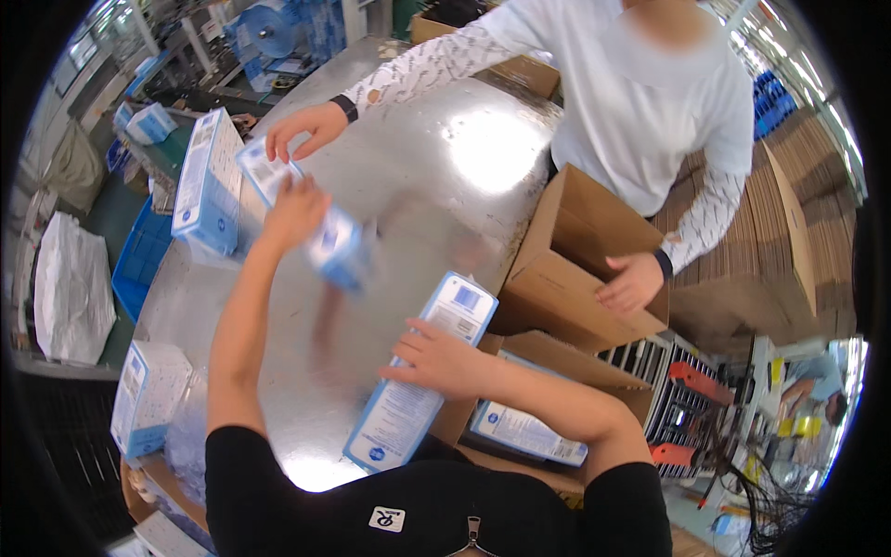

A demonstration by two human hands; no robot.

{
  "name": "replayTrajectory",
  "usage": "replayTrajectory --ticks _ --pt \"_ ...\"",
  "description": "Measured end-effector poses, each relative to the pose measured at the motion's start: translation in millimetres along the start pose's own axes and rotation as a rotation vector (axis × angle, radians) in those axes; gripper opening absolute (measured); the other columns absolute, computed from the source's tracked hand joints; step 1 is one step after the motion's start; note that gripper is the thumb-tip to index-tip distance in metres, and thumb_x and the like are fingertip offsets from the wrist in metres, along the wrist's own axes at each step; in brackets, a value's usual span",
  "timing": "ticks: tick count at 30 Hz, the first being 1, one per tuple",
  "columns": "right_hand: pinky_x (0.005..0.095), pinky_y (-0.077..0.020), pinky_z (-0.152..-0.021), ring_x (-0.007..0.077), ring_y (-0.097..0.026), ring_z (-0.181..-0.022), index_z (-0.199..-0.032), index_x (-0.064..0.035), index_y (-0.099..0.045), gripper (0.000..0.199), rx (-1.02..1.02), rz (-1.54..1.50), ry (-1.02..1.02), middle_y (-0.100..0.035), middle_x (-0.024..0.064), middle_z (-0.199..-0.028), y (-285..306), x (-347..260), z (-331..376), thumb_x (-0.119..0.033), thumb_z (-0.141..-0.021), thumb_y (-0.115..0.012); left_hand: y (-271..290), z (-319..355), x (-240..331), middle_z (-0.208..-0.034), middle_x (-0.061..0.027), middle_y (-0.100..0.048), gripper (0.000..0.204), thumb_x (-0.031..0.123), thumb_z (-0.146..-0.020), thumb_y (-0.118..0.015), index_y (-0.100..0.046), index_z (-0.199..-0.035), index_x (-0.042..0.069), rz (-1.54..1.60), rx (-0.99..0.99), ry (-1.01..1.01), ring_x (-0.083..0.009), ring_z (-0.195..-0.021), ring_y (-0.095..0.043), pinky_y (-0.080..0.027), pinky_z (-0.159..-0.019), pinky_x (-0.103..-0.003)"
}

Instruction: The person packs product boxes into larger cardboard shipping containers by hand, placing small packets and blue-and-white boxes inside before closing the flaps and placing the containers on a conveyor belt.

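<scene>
The person's left hand (297, 215) lies with bent fingers over a blurred blue-and-white box (336, 243) above the left part of the metal table (418, 144); whether it grips cannot be told. The right hand (441, 360) spreads its fingers across a long blue-and-white box (397, 415) at the table's near right side, its hold likewise unclear. A co-worker's hand (311, 130) reaches the blurred box's far end, while the co-worker's other hand (631, 283) is at an open carton (577, 295) by the table's right edge. Nearer along that edge, a second carton (594, 367) contains another box (529, 430). Upright boxes (209, 190) stand at the table's left edge, a blue crate (144, 265) beyond them, and stacked cardboard (733, 269) fills the space right of the table
</scene>
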State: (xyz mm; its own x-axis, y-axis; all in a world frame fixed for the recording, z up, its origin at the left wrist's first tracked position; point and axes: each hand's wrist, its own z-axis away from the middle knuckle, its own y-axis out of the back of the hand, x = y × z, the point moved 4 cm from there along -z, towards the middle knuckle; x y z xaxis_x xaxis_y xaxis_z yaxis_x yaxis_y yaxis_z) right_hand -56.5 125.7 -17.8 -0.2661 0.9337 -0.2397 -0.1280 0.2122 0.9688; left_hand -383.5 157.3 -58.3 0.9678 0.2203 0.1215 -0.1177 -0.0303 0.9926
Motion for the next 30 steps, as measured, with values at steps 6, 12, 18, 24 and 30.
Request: replayTrajectory --ticks 6,12,18,24,30 --pt "0.0372 -0.0318 -0.091 0.0233 -0.048 -0.108 -0.115 -0.0042 -0.049 0.064 0.177 -0.047 0.037 -0.053 0.0090 -0.108 -1.7 -10.0 -8.3 -0.013 -0.056 -0.071 71.5 154.6 121.3 -0.121 -0.0164 -0.051 0.031 0.024 -0.080 -0.060 -0.059 -0.103 0.003 0.335 0.114 -0.321 -0.0376 -0.122 -0.039 -0.030 -0.100 -0.047" --pt "0.0348 -0.0356 -0.079 0.0227 -0.052 -0.095 -0.108 -0.0017 -0.051 0.058 0.234 0.046 -0.085 -0.054 0.0094 -0.101 -7.1 -42.6 4.3 -0.009 -0.053 -0.069 15.9 133.1 157.0 -0.120 -0.0228 -0.047 0.104 0.027 -0.058 -0.077 -0.018 -0.142 0.010 0.087 -0.220 0.143 -0.0416 -0.110 -0.045 -0.037 -0.092 -0.044" --pt "0.0403 -0.0357 -0.094 0.0326 -0.049 -0.108 -0.124 -0.0019 -0.043 0.079 0.676 -0.372 -0.473 -0.049 0.0184 -0.116 70.1 -73.9 229.5 -0.023 -0.056 -0.077 31.8 160.7 169.0 -0.115 -0.0228 -0.048 0.097 0.017 -0.058 -0.075 -0.023 -0.140 0.013 0.005 0.177 -0.379 -0.0376 -0.099 -0.051 -0.042 -0.082 -0.045" --pt "0.0422 -0.0364 -0.098 0.0315 -0.045 -0.118 -0.134 -0.0033 -0.036 0.079 1.979 -1.359 -0.947 -0.044 0.0175 -0.131 -75.6 -172.6 499.9 -0.044 -0.071 -0.061 63.8 150.7 302.9 -0.121 -0.0236 -0.047 0.084 0.024 -0.063 -0.075 -0.035 -0.135 0.011 0.748 0.405 -0.838 -0.0382 -0.107 -0.050 -0.040 -0.088 -0.046" --pt "0.0454 -0.0399 -0.097 0.0318 -0.049 -0.114 -0.134 -0.0077 -0.039 0.068 2.522 -1.462 -0.596 -0.048 0.0142 -0.130 -141.4 -174.8 468.2 -0.055 -0.085 -0.032 9.2 123.3 482.3 -0.118 -0.0213 -0.051 0.075 0.035 -0.072 -0.065 -0.034 -0.138 0.015 0.405 -0.189 -1.041 -0.0381 -0.104 -0.052 -0.044 -0.085 -0.042"
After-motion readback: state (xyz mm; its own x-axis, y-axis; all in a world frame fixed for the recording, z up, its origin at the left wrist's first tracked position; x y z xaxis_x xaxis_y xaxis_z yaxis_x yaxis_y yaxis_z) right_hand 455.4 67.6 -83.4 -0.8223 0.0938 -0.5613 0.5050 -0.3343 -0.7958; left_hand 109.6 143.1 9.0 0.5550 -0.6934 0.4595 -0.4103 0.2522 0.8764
